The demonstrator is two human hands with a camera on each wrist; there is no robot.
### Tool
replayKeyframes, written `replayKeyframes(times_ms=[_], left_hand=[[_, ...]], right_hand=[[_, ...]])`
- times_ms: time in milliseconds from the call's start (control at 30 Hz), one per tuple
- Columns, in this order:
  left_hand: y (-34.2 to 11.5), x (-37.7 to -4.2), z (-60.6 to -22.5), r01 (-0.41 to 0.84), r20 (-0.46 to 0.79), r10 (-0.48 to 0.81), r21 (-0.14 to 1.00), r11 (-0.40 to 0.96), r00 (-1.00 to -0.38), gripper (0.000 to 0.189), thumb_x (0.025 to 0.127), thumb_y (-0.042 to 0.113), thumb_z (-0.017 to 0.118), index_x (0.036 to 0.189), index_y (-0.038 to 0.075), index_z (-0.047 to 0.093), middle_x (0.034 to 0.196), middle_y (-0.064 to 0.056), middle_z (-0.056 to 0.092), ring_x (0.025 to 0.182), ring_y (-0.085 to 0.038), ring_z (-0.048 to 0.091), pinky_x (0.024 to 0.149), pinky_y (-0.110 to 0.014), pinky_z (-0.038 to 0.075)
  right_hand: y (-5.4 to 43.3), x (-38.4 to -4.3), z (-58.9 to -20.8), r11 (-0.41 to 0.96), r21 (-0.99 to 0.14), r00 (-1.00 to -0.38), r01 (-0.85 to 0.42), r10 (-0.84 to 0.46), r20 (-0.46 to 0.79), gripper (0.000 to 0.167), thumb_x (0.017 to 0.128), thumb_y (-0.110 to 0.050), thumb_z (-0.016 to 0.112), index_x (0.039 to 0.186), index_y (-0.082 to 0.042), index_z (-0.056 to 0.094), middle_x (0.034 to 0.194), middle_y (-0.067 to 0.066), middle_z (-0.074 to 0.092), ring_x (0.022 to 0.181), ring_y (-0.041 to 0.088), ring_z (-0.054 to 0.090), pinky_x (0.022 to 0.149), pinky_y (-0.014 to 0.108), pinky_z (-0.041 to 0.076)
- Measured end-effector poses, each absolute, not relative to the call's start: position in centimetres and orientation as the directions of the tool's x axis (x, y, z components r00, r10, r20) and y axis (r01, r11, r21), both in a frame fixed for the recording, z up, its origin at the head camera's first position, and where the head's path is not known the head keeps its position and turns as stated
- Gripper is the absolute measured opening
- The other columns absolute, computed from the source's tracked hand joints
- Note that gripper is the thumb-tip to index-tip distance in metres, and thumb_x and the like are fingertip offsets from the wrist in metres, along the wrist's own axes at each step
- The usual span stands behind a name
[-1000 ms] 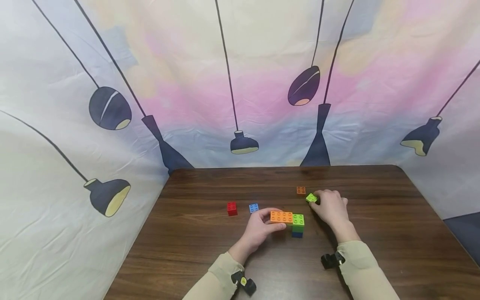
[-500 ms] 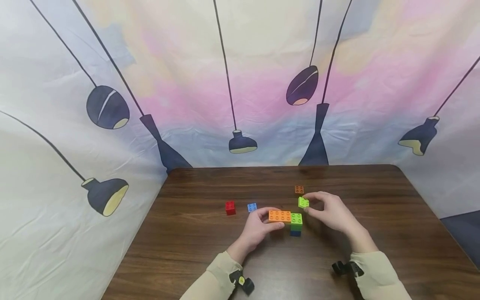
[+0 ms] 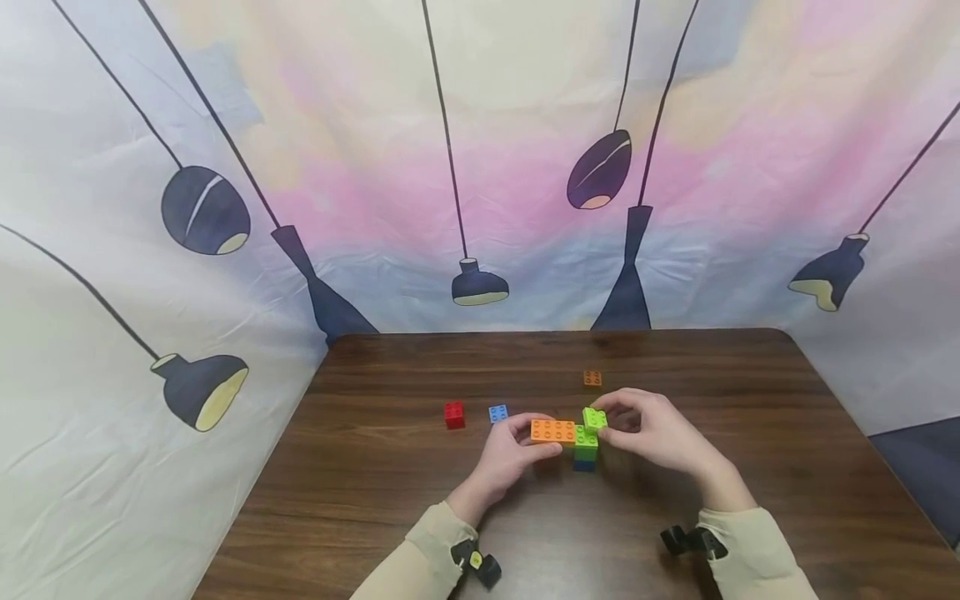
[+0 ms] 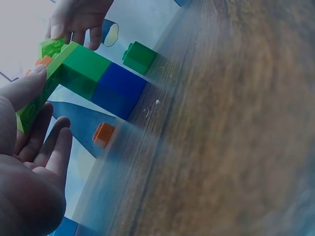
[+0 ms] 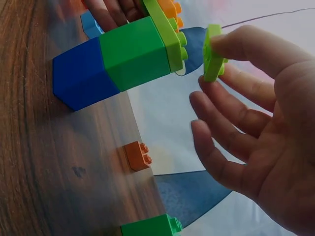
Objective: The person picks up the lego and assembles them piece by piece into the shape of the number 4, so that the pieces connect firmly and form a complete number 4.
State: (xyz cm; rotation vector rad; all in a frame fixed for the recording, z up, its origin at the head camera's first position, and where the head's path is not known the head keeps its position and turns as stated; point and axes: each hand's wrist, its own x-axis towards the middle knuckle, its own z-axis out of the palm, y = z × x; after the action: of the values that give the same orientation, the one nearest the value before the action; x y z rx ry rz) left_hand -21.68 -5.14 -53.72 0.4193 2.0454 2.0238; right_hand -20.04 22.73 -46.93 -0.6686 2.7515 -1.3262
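Note:
My left hand (image 3: pixel 501 458) grips the left end of a toy brick build. This has a dark blue brick (image 5: pixel 81 76) at the bottom, a green brick (image 5: pixel 135 51) above it, and a long lime plate (image 4: pixel 55 73) across the top, overhanging to the left. An orange flat brick (image 3: pixel 553 431) sits on the plate. Between thumb and fingertips, my right hand (image 3: pixel 660 429) pinches a small lime four-stud brick (image 5: pixel 212 54). In the right wrist view a gap shows between it and the bare studs at the plate's right end.
On the wooden table (image 3: pixel 390 500), a red brick (image 3: pixel 453 414) and a light blue brick (image 3: pixel 498 413) lie left of the build. Behind it is a small orange brick (image 3: pixel 592 378). A loose green brick (image 4: pixel 139 58) shows in both wrist views. A printed cloth (image 3: pixel 375 167) hangs behind.
The right hand has lifted the small lime brick from the back right and brought it left and nearer, over the build's right end. The left hand keeps its grip on the build.

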Motion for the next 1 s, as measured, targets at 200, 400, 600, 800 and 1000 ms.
replayKeyframes(times_ms=[200, 400, 600, 800, 1000], left_hand=[[-5.3, -21.7, -53.5, 0.042, 0.031, 0.359, 0.999, 0.021, -0.933, 0.038, 0.09, 0.015, 0.089, 0.126, 0.011, 0.076, 0.121, -0.005, 0.074, 0.109, -0.022, 0.073, 0.097, -0.032, 0.059], [-5.3, -21.6, -53.5, 0.029, 0.024, 0.358, 1.0, 0.007, -0.933, 0.038, 0.09, 0.012, 0.089, 0.125, 0.008, 0.076, 0.12, -0.006, 0.075, 0.109, -0.022, 0.073, 0.097, -0.032, 0.059], [-5.2, -21.6, -53.6, 0.022, 0.022, 0.358, 1.0, -0.003, -0.933, 0.038, 0.09, 0.009, 0.088, 0.126, 0.006, 0.075, 0.121, -0.007, 0.075, 0.11, -0.021, 0.073, 0.098, -0.032, 0.059], [-5.1, -21.5, -53.5, 0.021, 0.024, 0.36, 1.0, -0.011, -0.933, 0.038, 0.091, 0.009, 0.087, 0.126, 0.005, 0.075, 0.122, -0.008, 0.074, 0.11, -0.021, 0.073, 0.098, -0.032, 0.059], [-5.2, -21.4, -53.6, 0.028, 0.029, 0.36, 1.0, -0.007, -0.932, 0.038, 0.09, 0.01, 0.088, 0.126, 0.006, 0.075, 0.121, -0.007, 0.075, 0.11, -0.022, 0.073, 0.097, -0.032, 0.059]], right_hand=[[22.2, -19.9, -46.7, 0.537, -0.752, -0.893, -0.382, -0.422, 0.153, 0.034, 0.091, -0.016, 0.085, 0.122, -0.017, 0.073, 0.114, -0.004, 0.072, 0.097, 0.016, 0.072, 0.082, 0.032, 0.062], [21.9, -19.7, -46.8, 0.536, -0.742, -0.878, -0.403, -0.454, 0.15, 0.033, 0.091, -0.014, 0.085, 0.121, -0.016, 0.073, 0.112, -0.006, 0.072, 0.099, 0.017, 0.071, 0.083, 0.03, 0.062], [21.7, -19.7, -46.8, 0.543, -0.731, -0.875, -0.413, -0.46, 0.152, 0.033, 0.091, -0.013, 0.085, 0.121, -0.017, 0.073, 0.111, -0.007, 0.071, 0.099, 0.013, 0.07, 0.082, 0.028, 0.061], [21.5, -19.5, -46.6, 0.538, -0.733, -0.871, -0.417, -0.467, 0.152, 0.033, 0.09, -0.012, 0.085, 0.121, -0.016, 0.073, 0.11, -0.007, 0.071, 0.098, 0.013, 0.071, 0.082, 0.027, 0.061], [21.3, -19.4, -46.7, 0.548, -0.727, -0.875, -0.414, -0.46, 0.152, 0.034, 0.09, -0.012, 0.085, 0.121, -0.016, 0.073, 0.111, -0.006, 0.07, 0.098, 0.012, 0.071, 0.081, 0.027, 0.062]])
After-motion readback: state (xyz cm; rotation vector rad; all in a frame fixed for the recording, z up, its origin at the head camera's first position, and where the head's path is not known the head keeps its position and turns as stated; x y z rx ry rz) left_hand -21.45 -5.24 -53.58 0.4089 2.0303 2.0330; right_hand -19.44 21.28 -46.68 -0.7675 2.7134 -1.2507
